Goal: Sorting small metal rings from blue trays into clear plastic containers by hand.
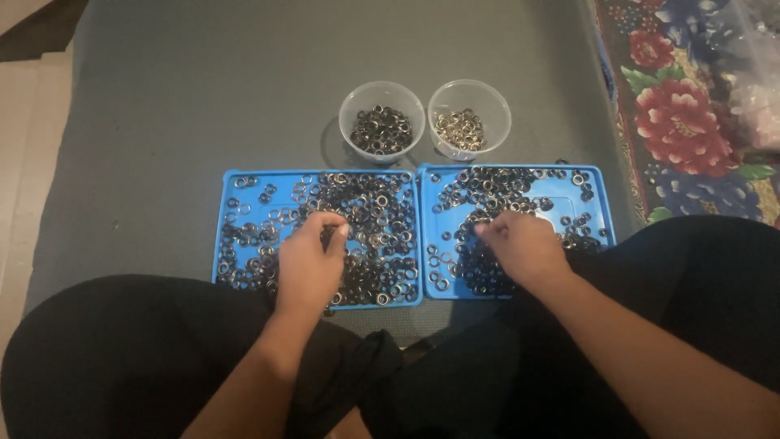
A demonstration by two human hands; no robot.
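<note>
Two blue trays lie side by side on a grey mat, both strewn with several small metal rings, dark and silver mixed. My left hand (311, 258) rests over the left tray (231, 183), fingers curled and pinched together among the rings (374, 203). Over the right tray (597, 175) my right hand (520, 244) has its fingertips pinched on the ring pile (487, 187). Whether either hand holds a ring is hidden by the fingers. Behind the trays stand two clear cups: the left cup (382, 122) holds dark rings, the right cup (470, 118) holds silver rings.
The grey mat (203, 89) extends far behind and left of the trays. A floral carpet (682, 122) lies to the right, with a clear plastic bag (756, 65) at the top right. My legs in black fabric flank the trays' near edge.
</note>
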